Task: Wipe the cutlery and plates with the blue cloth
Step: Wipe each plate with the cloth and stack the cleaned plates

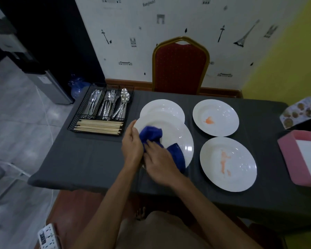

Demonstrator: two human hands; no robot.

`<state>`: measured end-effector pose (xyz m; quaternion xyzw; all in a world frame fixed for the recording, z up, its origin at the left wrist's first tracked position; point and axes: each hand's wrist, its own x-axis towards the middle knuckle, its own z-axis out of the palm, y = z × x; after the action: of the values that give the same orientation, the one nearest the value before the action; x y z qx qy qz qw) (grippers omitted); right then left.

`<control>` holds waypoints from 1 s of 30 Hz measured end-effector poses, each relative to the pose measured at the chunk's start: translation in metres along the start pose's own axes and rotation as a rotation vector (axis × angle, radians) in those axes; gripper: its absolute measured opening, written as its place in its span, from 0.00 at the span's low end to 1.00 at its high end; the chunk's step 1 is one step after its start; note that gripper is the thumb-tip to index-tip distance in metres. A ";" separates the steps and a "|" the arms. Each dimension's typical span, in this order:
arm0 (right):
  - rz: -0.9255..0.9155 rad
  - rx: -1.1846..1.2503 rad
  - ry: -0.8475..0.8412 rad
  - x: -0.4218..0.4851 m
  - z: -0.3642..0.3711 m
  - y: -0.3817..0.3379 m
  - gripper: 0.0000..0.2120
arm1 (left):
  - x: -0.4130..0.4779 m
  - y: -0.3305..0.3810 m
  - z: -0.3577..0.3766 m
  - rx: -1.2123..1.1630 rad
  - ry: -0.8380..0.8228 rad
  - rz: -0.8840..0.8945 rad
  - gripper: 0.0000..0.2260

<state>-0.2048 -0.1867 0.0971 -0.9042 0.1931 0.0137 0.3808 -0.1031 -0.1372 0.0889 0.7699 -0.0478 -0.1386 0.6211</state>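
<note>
Right hand fingers bunched on blue cloth at plate's near-left, unwiped face lying rightward and away; left hand fingers clamp its left rim.

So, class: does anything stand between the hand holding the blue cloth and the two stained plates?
Nothing visible does. The right hand holds the blue cloth on one plate; only bare grey tablecloth lies between it and the far stained plate or the near stained plate.
</note>
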 end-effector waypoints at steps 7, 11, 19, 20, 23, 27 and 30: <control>-0.052 0.101 -0.049 -0.008 0.003 -0.013 0.22 | 0.023 0.011 -0.023 -0.024 -0.030 0.035 0.16; 0.039 -0.307 0.023 -0.031 -0.018 0.011 0.24 | 0.041 0.020 -0.042 -0.073 -0.025 0.011 0.14; -0.096 -0.205 0.010 0.000 -0.026 -0.003 0.24 | 0.016 0.006 -0.014 0.018 -0.202 0.094 0.15; -0.048 -0.268 0.028 0.010 -0.032 0.008 0.25 | 0.014 0.004 -0.012 0.009 -0.218 0.080 0.16; 0.143 -0.392 0.024 0.010 -0.039 0.034 0.27 | 0.021 0.010 -0.017 -0.028 -0.184 -0.007 0.14; 0.096 -0.371 -0.041 -0.024 -0.028 0.021 0.26 | 0.039 0.009 -0.027 -0.092 -0.065 -0.084 0.14; -0.018 -0.166 -0.085 -0.025 -0.013 -0.004 0.27 | 0.032 0.010 -0.017 -0.127 -0.115 -0.102 0.14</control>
<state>-0.2279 -0.1854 0.1133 -0.9329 0.1669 0.0649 0.3124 -0.0675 -0.1315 0.0967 0.7211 -0.0354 -0.2168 0.6571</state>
